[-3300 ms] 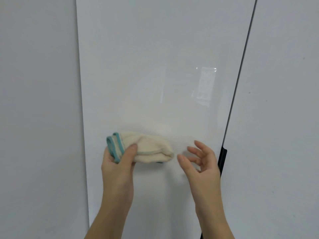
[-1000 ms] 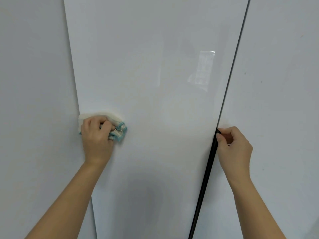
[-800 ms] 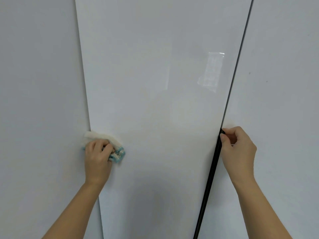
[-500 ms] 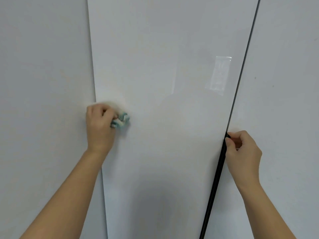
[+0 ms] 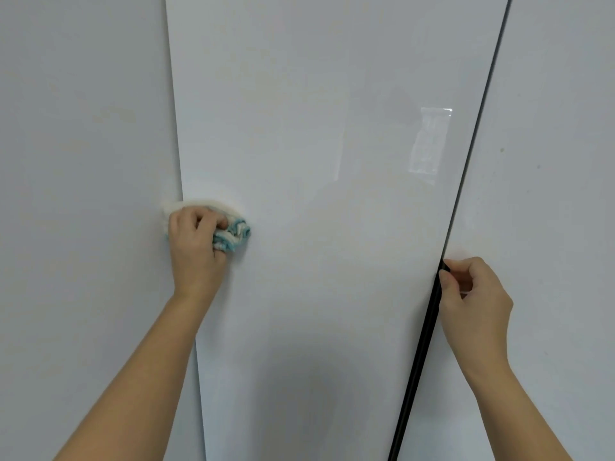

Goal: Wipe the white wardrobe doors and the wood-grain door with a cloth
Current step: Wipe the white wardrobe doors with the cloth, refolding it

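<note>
Cream cloth point(image 5: 233, 235) with blue trim is bunched in the left hand point(image 5: 194, 242), whose fingers clench it against the glossy white wardrobe door point(image 5: 316, 211) at its left edge. On the door's right side, the right hand point(image 5: 474, 302) curls its fingers round the black edge strip point(image 5: 422, 347).

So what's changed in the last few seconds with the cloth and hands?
The left hand, which held the folded cloth in front of the white wardrobe door, has bunched it and presses it against the door near its left edge. The right hand, open before, has taken hold of the black edge strip on the door's right side. The cloth stays in the left hand.
</note>
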A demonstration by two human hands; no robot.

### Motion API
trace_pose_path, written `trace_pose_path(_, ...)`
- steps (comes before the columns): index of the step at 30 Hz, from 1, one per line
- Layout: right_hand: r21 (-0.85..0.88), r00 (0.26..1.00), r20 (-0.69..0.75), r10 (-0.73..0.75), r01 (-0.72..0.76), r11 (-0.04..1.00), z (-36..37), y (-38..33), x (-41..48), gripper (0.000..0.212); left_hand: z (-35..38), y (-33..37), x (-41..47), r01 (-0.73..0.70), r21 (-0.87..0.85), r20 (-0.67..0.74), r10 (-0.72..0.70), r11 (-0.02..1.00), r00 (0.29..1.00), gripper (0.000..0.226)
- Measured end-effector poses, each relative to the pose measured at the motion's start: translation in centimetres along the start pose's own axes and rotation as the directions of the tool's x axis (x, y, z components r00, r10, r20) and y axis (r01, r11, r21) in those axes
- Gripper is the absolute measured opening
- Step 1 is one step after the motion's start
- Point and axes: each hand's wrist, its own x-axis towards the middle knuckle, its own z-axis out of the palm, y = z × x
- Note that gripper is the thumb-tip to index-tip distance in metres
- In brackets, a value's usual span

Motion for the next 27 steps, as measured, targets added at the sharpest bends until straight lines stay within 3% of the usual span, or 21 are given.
trace_pose_path(7,0.020,1.000,-0.023,0.007,-0.006,1.000,0.1,-0.2,-0.4,0.020,0.3,-1.3,-8.2,0.077,0.044,0.077,-0.080,0.996,0.994,0.037)
trace_pose_path(13,0.027,0.997,-0.076,0.006,-0.004,1.000,0.4,0.2,-0.6,0.019,0.6,-3.3,-14.9,-0.001,0.099,0.162,-0.016,0.995,0.987,0.032)
trace_pose_path(20,-0.011,0.984,-0.127,-0.125,0.125,0.992,0.8,1.1,-0.5,0.018,1.6,-4.1,-16.4,-0.026,0.067,0.090,0.020,0.997,0.996,0.029)
trace_pose_path(27,-0.059,0.956,-0.137,-0.258,0.252,0.966,1.2,2.7,-0.3,0.015,2.7,-4.8,-16.9,-0.079,0.094,-0.026,0.082,0.992,0.996,0.046)
